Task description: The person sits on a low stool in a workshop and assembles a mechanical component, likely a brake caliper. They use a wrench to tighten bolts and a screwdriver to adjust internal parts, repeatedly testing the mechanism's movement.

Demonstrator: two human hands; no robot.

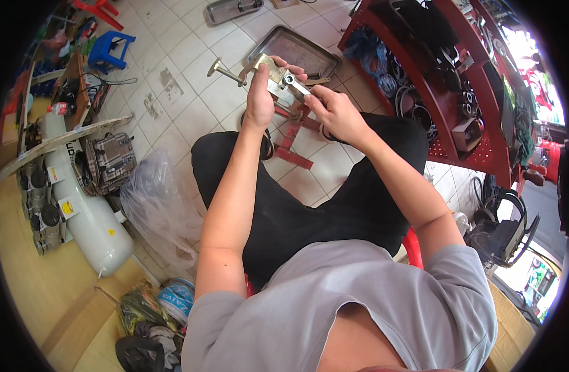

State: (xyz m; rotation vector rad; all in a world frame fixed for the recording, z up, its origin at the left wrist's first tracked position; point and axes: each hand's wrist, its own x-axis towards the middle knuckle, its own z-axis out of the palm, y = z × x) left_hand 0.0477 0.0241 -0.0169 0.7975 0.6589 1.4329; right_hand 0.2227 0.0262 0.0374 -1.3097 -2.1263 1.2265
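Note:
In front of my knees stands a small bare-metal vise [273, 87] on a red metal stand [292, 157]. A threaded screw with a round disc end [217, 67] sticks out from its left side. My left hand [260, 102] is wrapped round the vise's left and far side, fingers curled over the top. My right hand [337, 113] pinches the near end of a silvery metal bar with a ring end [289, 80]. The ring lies against the vise. I cannot make out whether the bar is a wrench or an engine part, nor whether the jaws grip it.
A dark metal tray [278, 41] lies on the tiles beyond the vise, with a smaller tray [233, 10] farther off. To the right is a red tool rack [442, 133]. A white tank [89, 226], a clear plastic bag [163, 208] and a blue stool [111, 51] are at left.

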